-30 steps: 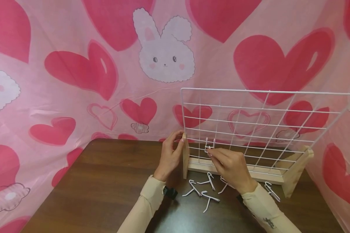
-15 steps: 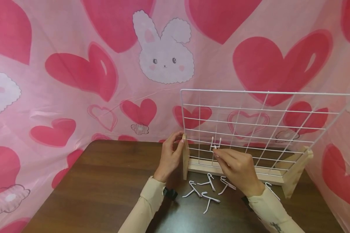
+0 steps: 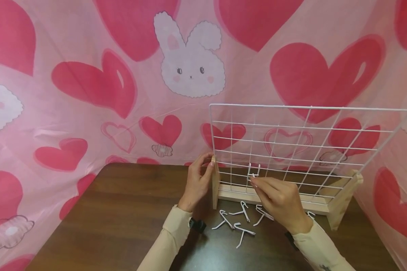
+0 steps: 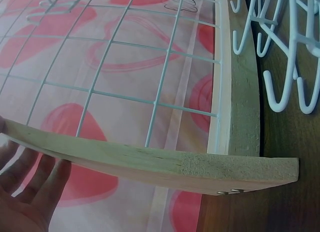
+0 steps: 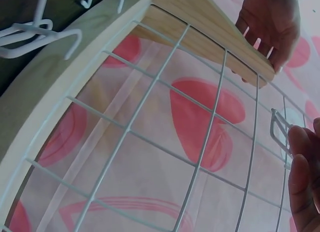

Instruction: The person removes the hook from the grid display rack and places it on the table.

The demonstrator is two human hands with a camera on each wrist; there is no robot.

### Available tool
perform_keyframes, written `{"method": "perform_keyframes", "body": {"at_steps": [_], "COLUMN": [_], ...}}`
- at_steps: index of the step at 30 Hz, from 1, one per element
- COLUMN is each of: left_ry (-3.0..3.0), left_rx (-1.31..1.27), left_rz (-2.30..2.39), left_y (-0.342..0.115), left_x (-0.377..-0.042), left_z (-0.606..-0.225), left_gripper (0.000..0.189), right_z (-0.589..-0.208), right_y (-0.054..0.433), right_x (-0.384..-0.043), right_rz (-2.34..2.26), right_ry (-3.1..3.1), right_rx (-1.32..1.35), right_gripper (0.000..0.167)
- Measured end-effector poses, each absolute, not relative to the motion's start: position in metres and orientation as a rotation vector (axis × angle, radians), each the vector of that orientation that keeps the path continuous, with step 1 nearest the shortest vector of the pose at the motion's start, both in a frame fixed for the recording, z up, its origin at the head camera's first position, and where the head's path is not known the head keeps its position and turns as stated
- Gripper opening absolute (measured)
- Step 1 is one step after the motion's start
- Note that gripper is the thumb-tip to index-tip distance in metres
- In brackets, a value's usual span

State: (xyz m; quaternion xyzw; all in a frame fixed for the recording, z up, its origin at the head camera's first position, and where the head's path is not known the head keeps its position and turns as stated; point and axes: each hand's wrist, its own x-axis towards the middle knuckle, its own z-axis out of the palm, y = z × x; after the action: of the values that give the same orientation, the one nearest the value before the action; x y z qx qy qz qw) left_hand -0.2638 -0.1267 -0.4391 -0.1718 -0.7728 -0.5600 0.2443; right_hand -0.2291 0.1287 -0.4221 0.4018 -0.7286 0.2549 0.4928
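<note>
A white wire grid (image 3: 311, 107) stands upright in a wooden base with a wooden side support (image 3: 215, 188) at its left end. My left hand (image 3: 196, 184) grips the top of that support, thumb and fingers on opposite sides. Between thumb and fingertips, my right hand (image 3: 280, 199) pinches a white wire hook (image 3: 253, 175) by its arm. The hook's two prongs point up at the lower left part of the grid. In the right wrist view the hook (image 5: 272, 123) lies close against the wires; whether it hangs on one I cannot tell.
Several loose white hooks lie on the brown table (image 3: 122, 210) in front of the base, among them a front hook (image 3: 242, 234) and one partly hidden hook (image 3: 311, 215) beside the right sleeve. A second wooden support (image 3: 347, 197) holds the grid's right end. Behind hangs a pink heart-patterned cloth (image 3: 98, 22).
My right hand has shifted to the right along the grid with the hook, then slightly down. The left hand has stayed on the support.
</note>
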Motion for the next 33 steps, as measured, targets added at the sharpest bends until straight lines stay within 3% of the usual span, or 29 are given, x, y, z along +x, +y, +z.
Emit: {"method": "perform_keyframes", "body": {"at_steps": [33], "left_ry": [-2.146], "left_rx": [-0.442], "left_rz": [-1.528], "left_y": [-0.127], "left_x": [-0.263], "left_z": [-0.437], "left_gripper": [0.029], "right_z": [-0.455], "right_y": [0.163], "right_x": [-0.206], "right_rz": [0.499], "right_ry": [-1.827], "right_rx": [0.987], "right_gripper": [0.046]}}
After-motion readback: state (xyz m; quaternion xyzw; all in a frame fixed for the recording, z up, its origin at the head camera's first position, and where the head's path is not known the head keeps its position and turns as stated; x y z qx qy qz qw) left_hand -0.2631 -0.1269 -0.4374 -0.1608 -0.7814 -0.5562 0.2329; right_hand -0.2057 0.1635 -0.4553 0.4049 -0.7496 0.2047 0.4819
